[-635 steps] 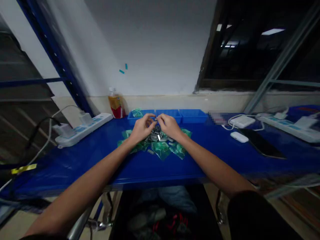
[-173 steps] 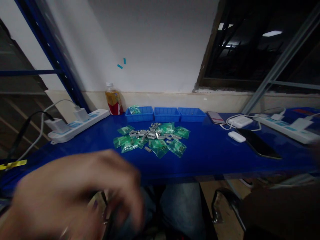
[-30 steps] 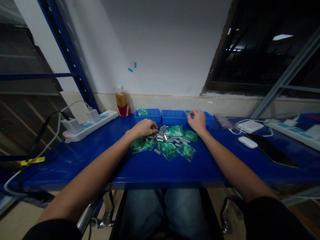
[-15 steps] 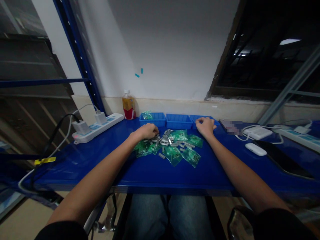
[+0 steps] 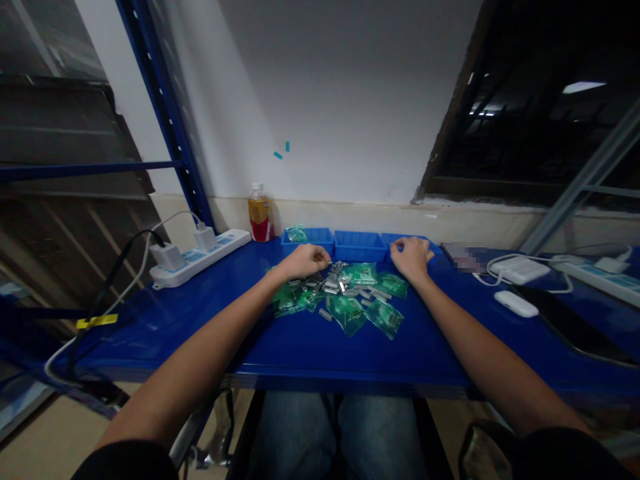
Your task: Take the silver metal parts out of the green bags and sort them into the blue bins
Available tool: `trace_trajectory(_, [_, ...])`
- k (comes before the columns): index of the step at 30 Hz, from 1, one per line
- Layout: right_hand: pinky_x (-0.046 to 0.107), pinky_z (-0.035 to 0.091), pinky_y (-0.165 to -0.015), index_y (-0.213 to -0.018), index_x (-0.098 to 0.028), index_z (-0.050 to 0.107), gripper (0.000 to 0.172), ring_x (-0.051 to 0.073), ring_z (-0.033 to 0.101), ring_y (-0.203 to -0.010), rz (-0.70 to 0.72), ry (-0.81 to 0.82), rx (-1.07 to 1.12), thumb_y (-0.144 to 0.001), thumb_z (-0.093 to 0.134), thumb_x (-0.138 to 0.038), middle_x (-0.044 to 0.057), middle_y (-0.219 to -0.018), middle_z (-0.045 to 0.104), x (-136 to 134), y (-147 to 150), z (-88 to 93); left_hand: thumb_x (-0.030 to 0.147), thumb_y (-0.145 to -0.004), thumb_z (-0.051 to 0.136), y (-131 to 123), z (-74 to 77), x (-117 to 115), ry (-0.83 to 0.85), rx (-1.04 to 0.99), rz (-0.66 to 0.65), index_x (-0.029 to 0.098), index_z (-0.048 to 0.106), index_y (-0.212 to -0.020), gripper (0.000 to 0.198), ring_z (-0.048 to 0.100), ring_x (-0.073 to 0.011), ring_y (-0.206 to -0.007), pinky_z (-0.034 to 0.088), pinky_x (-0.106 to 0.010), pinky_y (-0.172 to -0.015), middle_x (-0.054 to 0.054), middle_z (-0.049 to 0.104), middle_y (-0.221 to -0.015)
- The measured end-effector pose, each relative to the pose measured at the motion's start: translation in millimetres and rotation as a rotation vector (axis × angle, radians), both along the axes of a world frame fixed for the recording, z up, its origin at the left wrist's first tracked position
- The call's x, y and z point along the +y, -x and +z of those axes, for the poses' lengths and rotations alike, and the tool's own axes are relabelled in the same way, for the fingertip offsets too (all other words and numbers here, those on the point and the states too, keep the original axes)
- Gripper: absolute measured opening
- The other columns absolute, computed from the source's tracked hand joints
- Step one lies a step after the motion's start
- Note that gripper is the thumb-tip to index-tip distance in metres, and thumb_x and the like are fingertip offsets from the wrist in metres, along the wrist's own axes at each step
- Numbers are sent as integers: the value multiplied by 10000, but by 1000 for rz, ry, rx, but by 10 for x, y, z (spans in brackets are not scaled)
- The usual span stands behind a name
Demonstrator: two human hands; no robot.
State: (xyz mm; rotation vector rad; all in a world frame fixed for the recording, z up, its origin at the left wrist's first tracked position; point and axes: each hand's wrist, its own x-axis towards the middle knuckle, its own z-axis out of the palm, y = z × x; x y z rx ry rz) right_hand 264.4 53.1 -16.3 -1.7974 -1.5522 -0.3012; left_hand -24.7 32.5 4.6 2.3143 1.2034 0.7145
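Note:
My left hand (image 5: 306, 261) is over the back left of a pile of small silver metal parts (image 5: 333, 285). Its thumb and forefinger are pinched together; anything between them is too small to make out. My right hand (image 5: 412, 257) hovers at the front of the right-hand blue bin (image 5: 391, 239), partly covering it. Its fingers are curled in with the tips close together, and what they hold, if anything, cannot be seen. Clear bags with green contents (image 5: 384, 316) lie around and under the metal parts, several of them in front and to the right.
A middle blue bin (image 5: 359, 246) and a left blue bin (image 5: 320, 240) with a green bag in it stand by the wall. A drink bottle (image 5: 260, 215), power strip (image 5: 200, 259), white earbud case (image 5: 517, 303), dark phone (image 5: 570, 327) and cabled white adapter (image 5: 520, 270) lie around.
My left hand has lifted slightly and shifted right along the back of the pile, its fingers now pinched in view. My right hand stays at the right-hand bin. The view has tilted slightly.

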Motion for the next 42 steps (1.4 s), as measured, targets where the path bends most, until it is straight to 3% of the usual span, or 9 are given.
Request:
trace_trajectory(3, [427, 350, -816, -870, -181, 664, 252, 302, 468, -992, 212, -107, -40, -831, 477, -345, 114, -959, 623, -156, 214, 103, 257, -721, 550, -50, 33, -18, 58, -197, -69, 106, 622, -881, 231, 622, -144, -752, 479, -244, -715, -79, 675, -834])
trace_trajectory(6, [363, 366, -815, -930, -188, 627, 194, 231, 529, -890, 587, -166, -133, -838, 511, -314, 65, -879, 632, -373, 538, 193, 251, -717, 547, -66, 45, -26, 102, -328, -100, 119, 588, -904, 233, 615, -137, -742, 480, -261, -729, -60, 658, -796])
trace_trajectory(9, [341, 371, -763, -951, -191, 607, 163, 219, 539, -862, 749, -183, -225, -842, 529, -283, 54, -863, 623, -538, 808, 197, 219, -705, 550, -68, 42, -34, 150, -422, -96, 136, 521, -975, 284, 614, -132, -730, 484, -273, -730, -34, 647, -762])
trace_trajectory(19, [344, 398, -763, -912, -201, 588, 115, 220, 541, -855, 791, -168, -242, -859, 492, -235, 65, -867, 616, -586, 888, 131, 204, -785, 482, -144, 55, -140, 169, -285, -90, 151, 444, -1031, 255, 632, -131, -773, 492, -258, -734, -57, 669, -820])
trace_trajectory(24, [320, 411, -745, -846, -193, 585, 115, 199, 553, -802, 785, -157, -90, -859, 478, -234, 49, -804, 607, -540, 901, 112, 267, -810, 510, -133, 72, -176, -14, -217, -159, 125, 507, -1033, 264, 624, -139, -852, 481, -256, -781, -90, 663, -927])
trace_trajectory(29, [308, 413, -735, -839, -184, 588, 142, 191, 560, -777, 816, -155, -16, -872, 471, -259, 46, -788, 604, -523, 901, 105, 325, -828, 518, -153, 105, -210, -152, -170, -97, 113, 588, -966, 262, 611, -136, -822, 472, -246, -744, -79, 662, -904])
trace_trajectory(33, [306, 422, -743, -977, -188, 567, 151, 192, 560, -792, 825, -189, -15, -844, 520, -243, 41, -813, 589, -560, 908, 131, 375, -853, 478, -134, 101, -172, -110, -184, -64, 108, 619, -942, 315, 605, -132, -801, 470, -241, -729, -73, 672, -885])
trace_trajectory(38, [312, 422, -766, -889, -202, 563, 104, 195, 551, -825, 829, -186, -67, -874, 460, -213, 52, -845, 583, -567, 900, 138, 388, -858, 474, -123, 82, -141, 28, -197, -100, 113, 630, -929, 324, 607, -121, -760, 478, -232, -710, -75, 679, -864])
trace_trajectory(42, [315, 423, -759, -933, -192, 554, 115, 203, 544, -846, 859, -175, -125, -873, 464, -232, 63, -868, 576, -563, 907, 132, 385, -869, 459, -160, 79, -146, 64, -221, -131, 110, 632, -905, 328, 609, -121, -750, 481, -233, -710, -84, 680, -864])
